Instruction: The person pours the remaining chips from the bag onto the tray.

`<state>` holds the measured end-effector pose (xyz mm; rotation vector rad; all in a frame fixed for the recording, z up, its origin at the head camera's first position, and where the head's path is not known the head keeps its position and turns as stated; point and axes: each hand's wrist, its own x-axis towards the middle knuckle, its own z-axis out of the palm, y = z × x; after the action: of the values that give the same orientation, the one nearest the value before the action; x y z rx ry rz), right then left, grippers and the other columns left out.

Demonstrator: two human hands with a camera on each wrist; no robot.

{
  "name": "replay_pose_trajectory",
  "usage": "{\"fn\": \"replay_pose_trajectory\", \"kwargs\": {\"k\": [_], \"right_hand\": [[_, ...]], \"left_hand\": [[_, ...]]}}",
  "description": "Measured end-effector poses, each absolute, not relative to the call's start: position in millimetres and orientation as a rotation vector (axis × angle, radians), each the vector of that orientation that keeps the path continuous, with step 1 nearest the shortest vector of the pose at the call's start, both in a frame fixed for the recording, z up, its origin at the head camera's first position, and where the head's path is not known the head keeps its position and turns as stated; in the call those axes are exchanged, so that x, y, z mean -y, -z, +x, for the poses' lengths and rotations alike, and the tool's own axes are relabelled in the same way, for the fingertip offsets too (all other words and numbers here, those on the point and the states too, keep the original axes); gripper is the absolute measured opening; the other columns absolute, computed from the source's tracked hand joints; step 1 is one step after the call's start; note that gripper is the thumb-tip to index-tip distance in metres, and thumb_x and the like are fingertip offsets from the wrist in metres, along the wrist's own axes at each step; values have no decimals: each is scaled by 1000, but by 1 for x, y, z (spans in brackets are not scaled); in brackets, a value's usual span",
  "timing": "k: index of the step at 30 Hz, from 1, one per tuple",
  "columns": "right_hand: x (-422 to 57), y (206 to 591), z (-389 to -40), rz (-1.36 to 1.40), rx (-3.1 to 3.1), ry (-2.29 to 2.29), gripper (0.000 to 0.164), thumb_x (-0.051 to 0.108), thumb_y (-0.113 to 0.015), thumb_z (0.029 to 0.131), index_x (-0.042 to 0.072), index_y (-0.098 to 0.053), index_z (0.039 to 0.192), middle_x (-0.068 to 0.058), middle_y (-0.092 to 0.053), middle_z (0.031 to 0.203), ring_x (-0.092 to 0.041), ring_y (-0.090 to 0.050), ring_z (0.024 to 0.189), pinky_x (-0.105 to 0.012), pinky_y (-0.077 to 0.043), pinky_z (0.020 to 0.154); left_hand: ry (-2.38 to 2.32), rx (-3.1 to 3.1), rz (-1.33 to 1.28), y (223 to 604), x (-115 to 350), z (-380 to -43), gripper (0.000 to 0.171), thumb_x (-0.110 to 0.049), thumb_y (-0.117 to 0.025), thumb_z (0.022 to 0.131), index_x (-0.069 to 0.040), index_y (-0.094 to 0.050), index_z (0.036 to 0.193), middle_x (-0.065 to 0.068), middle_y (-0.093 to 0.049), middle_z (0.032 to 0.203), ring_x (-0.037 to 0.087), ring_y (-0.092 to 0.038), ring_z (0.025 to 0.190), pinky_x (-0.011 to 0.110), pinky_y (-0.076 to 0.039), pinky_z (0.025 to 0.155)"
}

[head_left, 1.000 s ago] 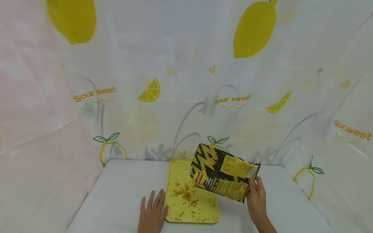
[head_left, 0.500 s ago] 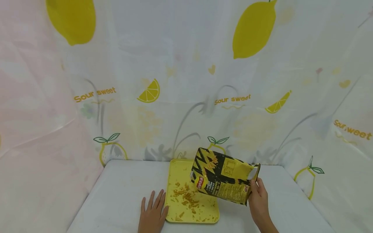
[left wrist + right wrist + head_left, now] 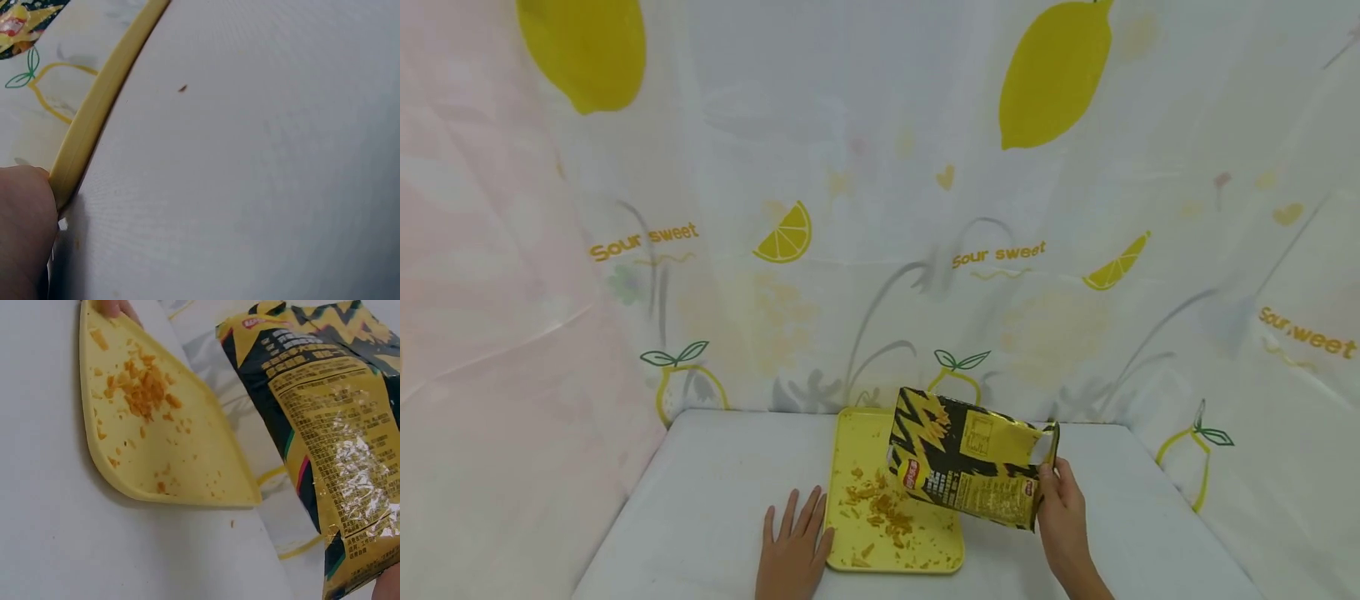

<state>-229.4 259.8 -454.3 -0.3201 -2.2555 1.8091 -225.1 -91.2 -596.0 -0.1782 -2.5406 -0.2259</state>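
Left hand [image 3: 792, 550]: palm down on the table [image 3: 730, 475], fingers straight and spread apart; the thumb side meets the left rim of the tray [image 3: 859, 429]. Only a part of this hand shows in the left wrist view, against the tray's yellow edge.
Right hand [image 3: 1063, 517]: clamped on one end of the bag [image 3: 970, 458], thumb laid over the printed face; the other fingers are mostly hidden behind it.
Bag: black and yellow, bearing a round red-and-yellow logo [image 3: 912, 474] and a block of small print; held aloft at a slant, its far end over the right part of the tray in the head view. The right wrist view shows bag and tray apart. Its contents cannot be seen.
Tray: yellow, rectangular, with rounded corners and a low rim; flat on the table, between the two hands.
Crumbs [image 3: 883, 506]: orange-brown broken pieces, loosely heaped near the tray's middle, with smaller bits scattered about the heap and towards the rim.
Stray bits [image 3: 232, 523]: one on the table just beside the tray in the right wrist view; another on the table in the left wrist view.
Table: white, reaching back to the backdrop [image 3: 880, 150].
Backdrop: pale cloth, pinkish at left, printed with whole lemons, lemon slices, hearts and the words "Sour sweet".
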Motion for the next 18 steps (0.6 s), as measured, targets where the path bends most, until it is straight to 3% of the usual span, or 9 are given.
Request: {"fn": "replay_pose_trajectory", "kwargs": {"k": [8, 9, 10, 13, 15, 16, 18], "right_hand": [[-265, 458, -227, -393, 2289, -1822, 53, 58, -26, 89, 22, -33, 127, 17, -46, 106, 10, -47, 88, -11, -47, 69], [-266, 458, -226, -389, 2268, -1872, 55, 58, -25, 89, 24, -28, 133, 17, -42, 117, 12, -44, 100, -10, -47, 79], [-266, 458, -226, -403, 2247, -1884, 56, 58, -25, 89, 23, -27, 133, 16, -43, 109, 11, -44, 91, -10, -46, 75], [-267, 459, -225, -410, 2264, -1886, 55, 57, -25, 91, 23, -26, 134, 14, -45, 111, 11, -46, 87, -13, -48, 73], [-267, 458, -224, -409, 2263, -1900, 55, 56, -24, 91, 25, -24, 137, 9, -46, 123, 11, -48, 100, -12, -47, 79], [-267, 458, -224, -409, 2238, -1898, 53, 55, -25, 91, 23, -28, 133, 8, -49, 115, 10, -50, 92, -11, -46, 71], [-267, 457, -223, -395, 2175, -1938, 50, 54, -25, 91, 25, -29, 132, 8, -44, 122, 9, -46, 100, -8, -43, 73]], "left_hand": [[230, 2494, -198, 597, 91, -227, 57, -50, -53, 82, -25, -47, 132, -7, -47, 137, 25, -44, 127, 55, -26, 107], [227, 2489, -198, 597, 91, -226, 57, -50, -53, 81, -25, -47, 132, -7, -48, 137, 25, -44, 127, 55, -27, 106], [225, 2486, -197, 596, 91, -226, 57, -50, -53, 81, -25, -48, 132, -7, -48, 136, 25, -45, 126, 55, -27, 106], [228, 2488, -190, 594, 91, -225, 57, -50, -54, 81, -24, -48, 131, -7, -49, 136, 25, -45, 126, 54, -27, 106], [230, 2503, -189, 593, 91, -224, 57, -51, -53, 81, -25, -48, 132, -7, -48, 137, 25, -44, 127, 54, -26, 107], [233, 2513, -187, 593, 91, -224, 57, -51, -53, 81, -25, -47, 132, -7, -47, 138, 24, -44, 128, 54, -25, 107], [240, 2533, -185, 593, 91, -224, 57, -51, -53, 82, -26, -46, 133, -8, -46, 139, 24, -43, 129, 54, -24, 108]]}}
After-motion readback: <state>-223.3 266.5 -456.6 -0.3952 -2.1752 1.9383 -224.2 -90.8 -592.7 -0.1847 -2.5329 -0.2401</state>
